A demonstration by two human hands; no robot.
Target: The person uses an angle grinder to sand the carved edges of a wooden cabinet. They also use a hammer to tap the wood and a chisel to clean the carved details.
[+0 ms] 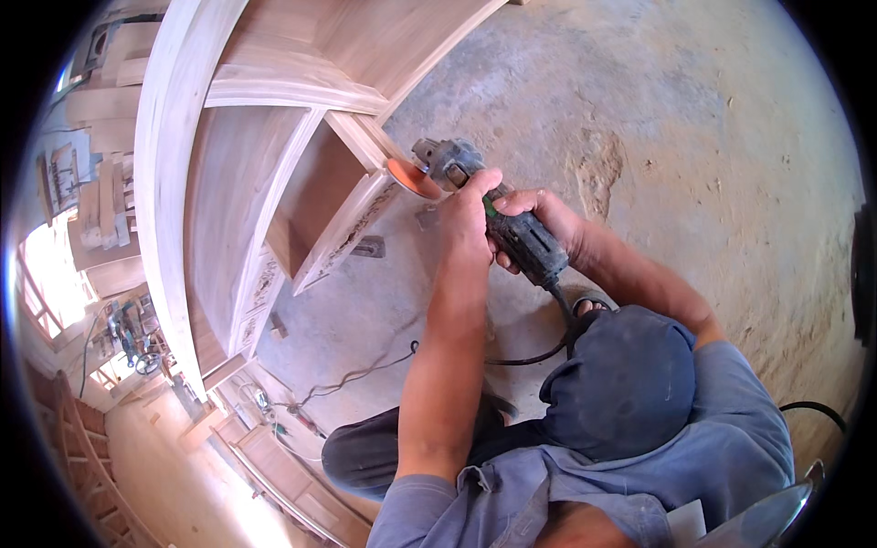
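Both my hands are closed round a dark angle grinder (525,242) fitted with an orange disc (414,179). My left hand (468,215) grips the body just behind the metal gear head (452,163). Further back, my right hand (553,219) wraps the body from the right side. The disc's edge meets a corner of a pale, unpainted wooden furniture frame (370,142); whether it presses on the wood I cannot tell. A carved rail (347,228) of that frame runs down and left from the disc. The grinder's black cord (557,294) hangs from its rear end.
The large wooden frame, with a curved side (169,173), fills the upper left. Cords (365,370) lie across the dusty concrete floor (722,173). A sandalled foot (594,301) is close to the grinder's rear. Wood pieces (108,196) and machinery (132,333) stand at far left.
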